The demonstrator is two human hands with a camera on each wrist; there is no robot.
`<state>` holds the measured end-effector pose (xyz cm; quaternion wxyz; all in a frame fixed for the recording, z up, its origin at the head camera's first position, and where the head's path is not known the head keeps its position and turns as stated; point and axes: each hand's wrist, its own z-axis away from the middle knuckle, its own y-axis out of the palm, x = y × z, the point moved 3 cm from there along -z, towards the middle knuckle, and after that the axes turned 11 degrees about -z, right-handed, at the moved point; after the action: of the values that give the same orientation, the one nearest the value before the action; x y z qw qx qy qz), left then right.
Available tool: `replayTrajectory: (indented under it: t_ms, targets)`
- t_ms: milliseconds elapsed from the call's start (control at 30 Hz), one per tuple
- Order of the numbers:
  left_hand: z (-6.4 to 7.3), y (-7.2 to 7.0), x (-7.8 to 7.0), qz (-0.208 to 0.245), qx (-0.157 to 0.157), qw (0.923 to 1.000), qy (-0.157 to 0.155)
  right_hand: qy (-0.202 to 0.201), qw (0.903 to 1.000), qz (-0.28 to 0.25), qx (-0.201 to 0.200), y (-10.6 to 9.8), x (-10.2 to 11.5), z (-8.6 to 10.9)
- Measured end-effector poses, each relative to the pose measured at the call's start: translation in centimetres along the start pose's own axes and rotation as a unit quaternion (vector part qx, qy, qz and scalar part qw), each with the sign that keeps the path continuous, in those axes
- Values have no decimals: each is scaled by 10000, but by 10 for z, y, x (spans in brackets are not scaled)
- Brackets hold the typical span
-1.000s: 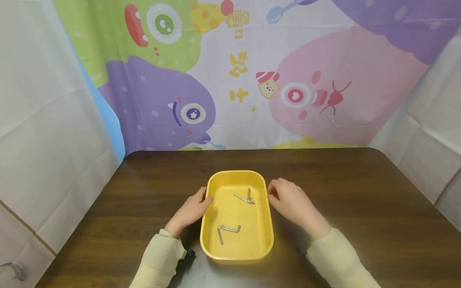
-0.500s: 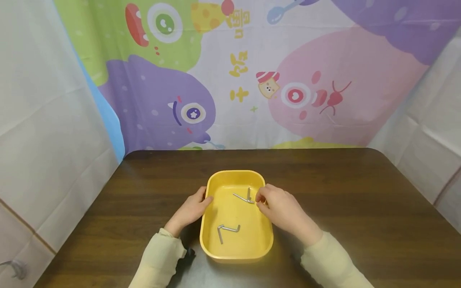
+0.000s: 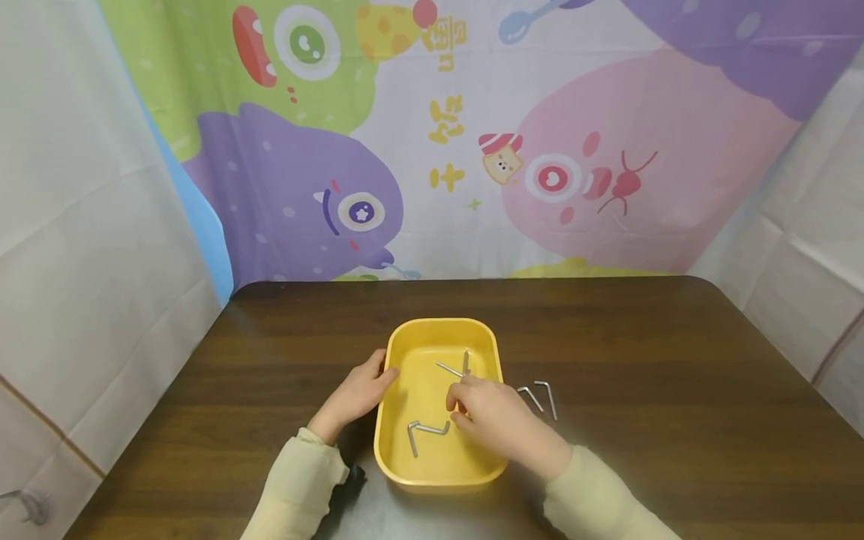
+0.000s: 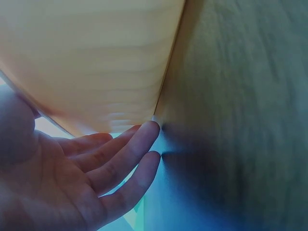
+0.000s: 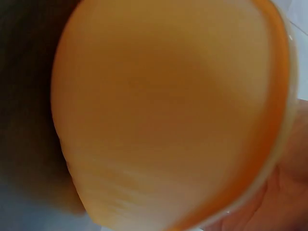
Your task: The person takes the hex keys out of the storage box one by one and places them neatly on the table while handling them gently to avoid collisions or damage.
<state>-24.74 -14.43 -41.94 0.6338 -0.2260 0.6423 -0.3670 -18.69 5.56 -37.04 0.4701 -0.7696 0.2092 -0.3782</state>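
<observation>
A yellow tray (image 3: pixel 442 477) stands on the table in the head view. My left hand (image 3: pixel 358 392) grips its left wall, thumb over the rim; in the left wrist view the fingers (image 4: pixel 126 159) lie along the tray's outside. My right hand (image 3: pixel 496 416) is over the tray's right side, fingers loosely bent, with nothing visible between them. Inside the tray, hex keys (image 3: pixel 413 442) lie near the front, and more hex keys (image 3: pixel 448 368) lie toward the back, partly hidden by my right hand. Two hex keys (image 3: pixel 552 400) rest on the table right of the tray.
The dark wooden table (image 3: pixel 297 337) extends around the tray. A cartoon-printed cloth (image 3: pixel 445 225) hangs behind its back edge, and pale cloth (image 3: pixel 101 187) hangs at the sides.
My right hand has moved left from beside the tray, across its right wall, to over its inside. The two hex keys on the table are now in sight. My left hand stays put.
</observation>
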Motion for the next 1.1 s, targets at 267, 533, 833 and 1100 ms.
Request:
replayTrajectory:
  t_ms: [267, 533, 833, 1100]
  targets:
    - [-2, 0, -1, -39, 31, 10000, -22, -266, 9994, 79, 205, 15, 6, 0]
    - [0, -1, -1, -32, 18, 10000, -42, -256, 9982, 132, 525, 24, 9, -1]
    - [2, 0, -2, -110, -32, 9999, 38, -89, 9967, 106, 798, 35, 10, 0]
    - [2, 0, -2, -104, -40, 9999, 18, 135, 9968, -98, 784, 39, 7, -2]
